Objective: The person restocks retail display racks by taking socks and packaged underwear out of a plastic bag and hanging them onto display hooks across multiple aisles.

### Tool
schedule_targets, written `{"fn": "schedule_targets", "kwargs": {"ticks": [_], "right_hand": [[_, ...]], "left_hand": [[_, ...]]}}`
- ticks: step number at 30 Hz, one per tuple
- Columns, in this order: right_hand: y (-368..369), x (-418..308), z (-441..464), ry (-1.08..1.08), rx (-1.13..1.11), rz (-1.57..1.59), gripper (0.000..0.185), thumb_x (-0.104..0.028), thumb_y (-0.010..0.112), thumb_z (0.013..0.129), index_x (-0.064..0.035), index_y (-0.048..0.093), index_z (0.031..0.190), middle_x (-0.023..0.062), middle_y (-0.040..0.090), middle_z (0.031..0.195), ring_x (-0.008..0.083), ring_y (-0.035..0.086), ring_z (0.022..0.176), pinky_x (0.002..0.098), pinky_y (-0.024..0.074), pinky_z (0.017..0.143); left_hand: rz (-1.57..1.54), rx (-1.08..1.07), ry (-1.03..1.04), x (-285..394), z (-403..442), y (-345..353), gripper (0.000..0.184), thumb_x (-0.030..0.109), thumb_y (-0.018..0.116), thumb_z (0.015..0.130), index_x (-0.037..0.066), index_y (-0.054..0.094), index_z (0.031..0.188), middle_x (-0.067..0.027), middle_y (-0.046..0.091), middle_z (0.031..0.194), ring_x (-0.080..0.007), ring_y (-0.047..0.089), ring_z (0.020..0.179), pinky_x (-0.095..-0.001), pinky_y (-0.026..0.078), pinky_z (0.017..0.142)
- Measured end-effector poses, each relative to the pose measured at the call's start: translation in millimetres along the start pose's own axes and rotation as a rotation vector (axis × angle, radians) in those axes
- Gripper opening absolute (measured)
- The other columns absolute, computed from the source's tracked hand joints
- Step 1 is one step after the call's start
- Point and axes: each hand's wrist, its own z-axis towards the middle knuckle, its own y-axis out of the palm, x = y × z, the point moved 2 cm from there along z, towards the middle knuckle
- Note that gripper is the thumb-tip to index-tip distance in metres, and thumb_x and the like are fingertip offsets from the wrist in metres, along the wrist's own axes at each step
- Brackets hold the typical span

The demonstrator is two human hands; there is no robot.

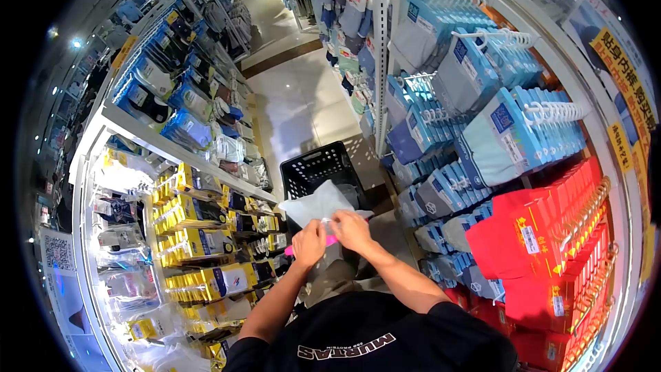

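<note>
Both hands meet in front of my body, over the near side of a black basket. My left hand (pixel 310 242) is closed at the near edge of a pale grey-white item (pixel 318 205), which looks like soft cloth or a bag. Beside it, my right hand (pixel 350 230) pinches the same item, its fingers bent. A strip of bright pink (pixel 331 240) shows between and below the hands. Behind the item stands the black perforated basket (pixel 323 158), with something dark grey inside it, partly hidden.
Racks of yellow-carded packs (pixel 196 241) and socks (pixel 196 131) line the left. On the right hang blue-carded garments (pixel 509 138) and red packs (pixel 530 234) on hooks. A white metal post (pixel 379 62) rises beside the tiled aisle (pixel 296 96).
</note>
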Motion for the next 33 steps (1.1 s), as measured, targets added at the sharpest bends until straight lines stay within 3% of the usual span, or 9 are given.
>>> {"fn": "schedule_targets", "kwargs": {"ticks": [3, 8, 13, 20, 24, 33], "right_hand": [[10, -19, 5, 0.019, -0.037, -0.118, 0.021, -0.026, 0.059, 0.090, -0.0059, 0.062, 0.089, 0.0154, 0.068, 0.085, 0.0381, 0.064, 0.084, 0.0476, 0.0485, 0.075], [9, -9, 34, -0.101, 0.107, -0.086, 0.024, -0.026, 0.056, 0.091, -0.0043, 0.060, 0.082, 0.0191, 0.066, 0.081, 0.0411, 0.063, 0.077, 0.0507, 0.0480, 0.070], [11, -4, 65, -0.114, 0.105, -0.065, 0.026, -0.027, 0.054, 0.092, -0.0038, 0.059, 0.082, 0.0195, 0.066, 0.079, 0.0414, 0.063, 0.078, 0.0514, 0.0477, 0.071], [28, -6, 90, -0.045, -0.022, -0.131, 0.033, -0.034, 0.049, 0.095, -0.0044, 0.061, 0.085, 0.0246, 0.066, 0.075, 0.0460, 0.064, 0.073, 0.0550, 0.0484, 0.074], [38, -4, 94, -0.043, -0.100, -0.170, 0.033, -0.035, 0.048, 0.095, -0.0054, 0.062, 0.087, 0.0248, 0.067, 0.078, 0.0452, 0.065, 0.078, 0.0553, 0.0486, 0.077], [75, 63, 77, 0.040, -0.207, -0.287, 0.032, -0.035, 0.050, 0.095, -0.0058, 0.064, 0.090, 0.0231, 0.068, 0.081, 0.0430, 0.065, 0.080, 0.0519, 0.0481, 0.080]], "left_hand": [[0.023, 0.075, 0.008, 3, 10, -3, 0.023, 0.027, 0.055, 0.095, 0.006, 0.063, 0.088, -0.0215, 0.066, 0.075, -0.0426, 0.064, 0.069, -0.0519, 0.049, 0.065], [0.056, 0.173, 0.071, -4, 38, 9, 0.025, 0.029, 0.054, 0.095, 0.007, 0.060, 0.083, -0.0214, 0.065, 0.071, -0.0441, 0.063, 0.066, -0.0536, 0.048, 0.064], [0.071, 0.111, 0.021, -8, 69, 8, 0.028, 0.032, 0.053, 0.095, 0.006, 0.063, 0.089, -0.0215, 0.067, 0.078, -0.0445, 0.063, 0.074, -0.0536, 0.048, 0.067], [0.113, 0.113, 0.006, -19, 89, 0, 0.030, 0.034, 0.051, 0.095, 0.007, 0.060, 0.084, -0.0210, 0.067, 0.080, -0.0429, 0.063, 0.075, -0.0525, 0.048, 0.069], [0.154, 0.097, 0.016, -39, 93, 10, 0.032, 0.035, 0.050, 0.095, 0.007, 0.059, 0.082, -0.0209, 0.068, 0.085, -0.0407, 0.065, 0.076, -0.0509, 0.050, 0.072], [-0.006, 0.061, 0.090, -79, 69, 87, 0.028, 0.031, 0.051, 0.097, 0.007, 0.058, 0.085, -0.0227, 0.063, 0.069, -0.0433, 0.063, 0.063, -0.0559, 0.049, 0.058]]}}
